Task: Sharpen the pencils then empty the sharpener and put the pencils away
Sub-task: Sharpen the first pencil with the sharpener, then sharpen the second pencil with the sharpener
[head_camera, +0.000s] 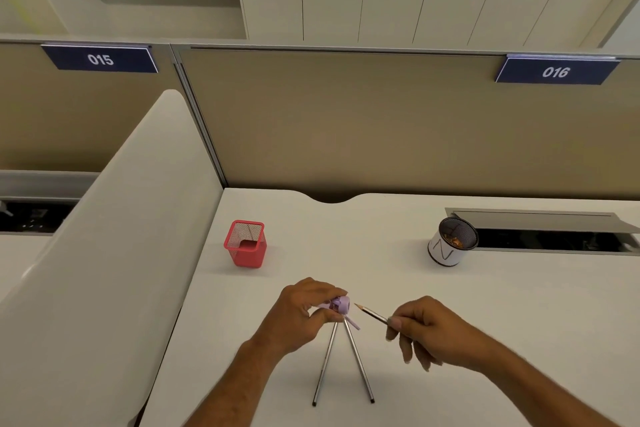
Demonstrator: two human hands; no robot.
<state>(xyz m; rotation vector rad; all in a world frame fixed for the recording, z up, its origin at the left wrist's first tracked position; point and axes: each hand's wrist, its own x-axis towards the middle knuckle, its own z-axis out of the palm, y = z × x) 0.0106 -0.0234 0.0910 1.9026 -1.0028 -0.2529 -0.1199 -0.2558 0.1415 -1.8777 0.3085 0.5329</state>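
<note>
My left hand [304,312] grips a small purple sharpener [340,305] just above the white desk [485,305]. My right hand [426,329] pinches a grey pencil [372,314] whose sharpened tip points left at the sharpener, a short gap away. Two more grey pencils [325,360] [360,362] lie on the desk below the sharpener, splayed in a V with their far ends under my left hand. A red mesh pencil holder [246,244] stands at the back left. A white cup with a dark mesh rim [450,243] stands at the back right and holds shavings.
A tan partition wall [346,121] closes the back of the desk. An open cable tray [540,232] runs along the back right behind the white cup. A white divider panel [121,236] slopes along the left edge of the desk.
</note>
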